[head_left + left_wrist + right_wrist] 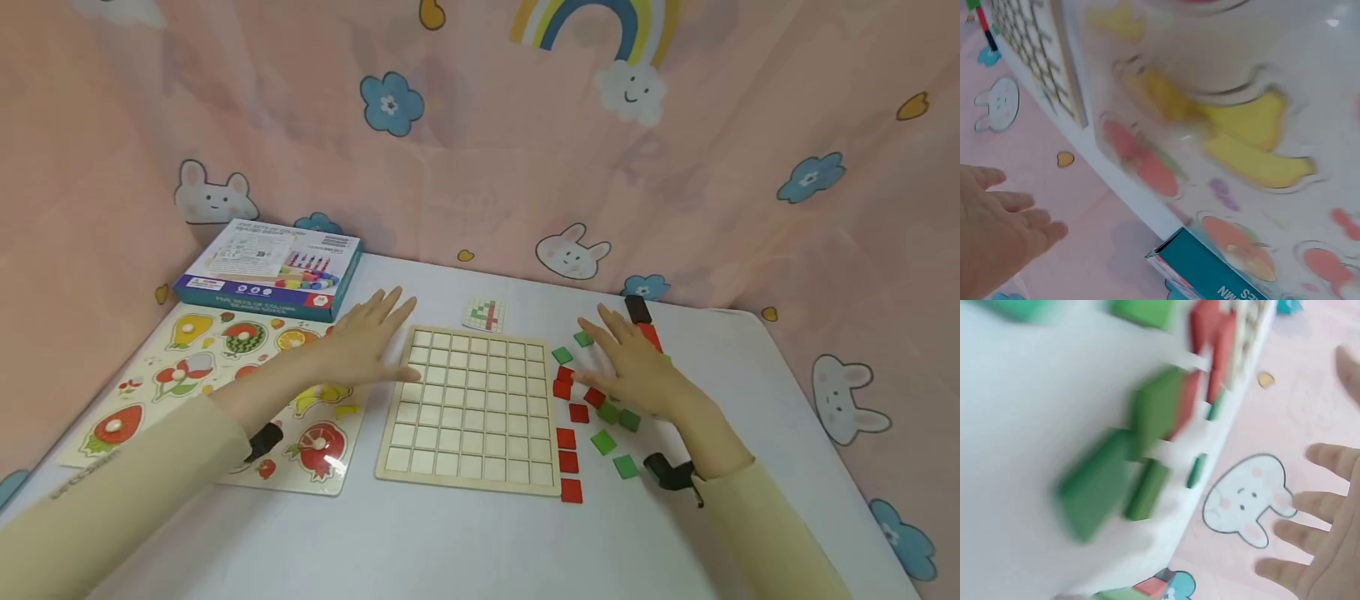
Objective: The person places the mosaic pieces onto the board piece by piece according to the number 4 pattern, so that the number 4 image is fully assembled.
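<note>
A wooden grid board (471, 408) with bare square cells lies in the middle of the white table. My left hand (367, 337) hovers at its upper left edge with fingers spread, holding nothing; the left wrist view shows the same hand (1004, 231) with its fingers apart. Over the loose tiles to the board's right, my right hand (637, 367) is spread and holds nothing. Red square tiles (567, 461) and green square tiles (603, 442) are scattered there, partly hidden by that hand. Behind the board lies a small pattern card (484, 314) with a green and red design.
A fruit puzzle board (225, 375) lies under my left forearm. Behind it sits a teal and white box (270, 267). Beyond my right hand is a black piece (638, 309) beside something red. A pink printed cloth (480, 167) hangs around the table.
</note>
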`<state>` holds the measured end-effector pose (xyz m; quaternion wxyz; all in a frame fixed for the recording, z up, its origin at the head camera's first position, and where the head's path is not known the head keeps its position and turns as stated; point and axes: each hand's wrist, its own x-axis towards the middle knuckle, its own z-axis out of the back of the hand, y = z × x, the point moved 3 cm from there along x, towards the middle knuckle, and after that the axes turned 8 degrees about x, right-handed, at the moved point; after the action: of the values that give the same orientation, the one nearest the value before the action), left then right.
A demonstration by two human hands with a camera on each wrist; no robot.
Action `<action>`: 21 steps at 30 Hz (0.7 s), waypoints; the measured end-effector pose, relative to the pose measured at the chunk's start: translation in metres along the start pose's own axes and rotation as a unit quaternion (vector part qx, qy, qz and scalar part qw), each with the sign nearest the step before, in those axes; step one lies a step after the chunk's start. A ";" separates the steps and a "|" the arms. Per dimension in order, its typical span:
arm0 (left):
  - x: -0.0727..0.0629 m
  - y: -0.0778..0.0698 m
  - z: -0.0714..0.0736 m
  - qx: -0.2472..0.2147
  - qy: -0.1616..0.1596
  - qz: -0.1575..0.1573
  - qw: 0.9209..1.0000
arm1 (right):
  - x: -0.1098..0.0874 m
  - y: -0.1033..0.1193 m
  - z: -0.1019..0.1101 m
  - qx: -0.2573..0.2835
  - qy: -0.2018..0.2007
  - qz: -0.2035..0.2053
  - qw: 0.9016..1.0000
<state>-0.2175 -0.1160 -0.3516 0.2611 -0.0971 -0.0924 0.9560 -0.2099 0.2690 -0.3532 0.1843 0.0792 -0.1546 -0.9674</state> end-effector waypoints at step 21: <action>0.079 0.029 -0.006 -0.148 0.081 0.018 0.985 | 0.071 -0.025 -0.003 0.168 0.044 -0.074 0.982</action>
<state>-0.2968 -0.0985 -0.3746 0.2327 -0.2135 -0.2101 0.9253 -0.2832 0.2634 -0.3711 0.1024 0.1630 -0.3004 -0.9342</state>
